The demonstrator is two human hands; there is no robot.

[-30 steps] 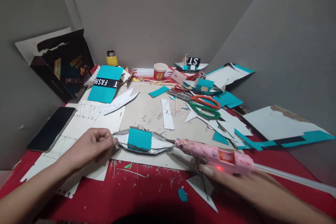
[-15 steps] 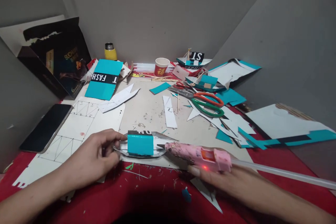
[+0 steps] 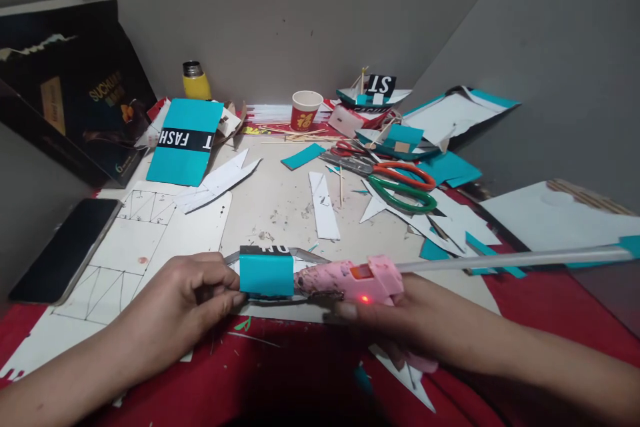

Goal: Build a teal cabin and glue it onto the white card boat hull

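Observation:
My left hand pinches the left end of a small cardboard boat model, silver-white with a teal block on top, and holds it tilted up on the work board. My right hand grips a pink hot glue gun with a lit red lamp. Its nozzle touches the boat just right of the teal block. A long clear glue stick juts out of the gun's back toward the right.
A phone lies at the left on the red cloth. Scissors with red and green handles, teal and white card scraps, a paper cup, a yellow bottle, a teal FASH card and a dark box crowd the table.
My left hand tipped the boat up on its side. The glue gun slid left until its nozzle met the boat beside the teal block. The view shifted slightly.

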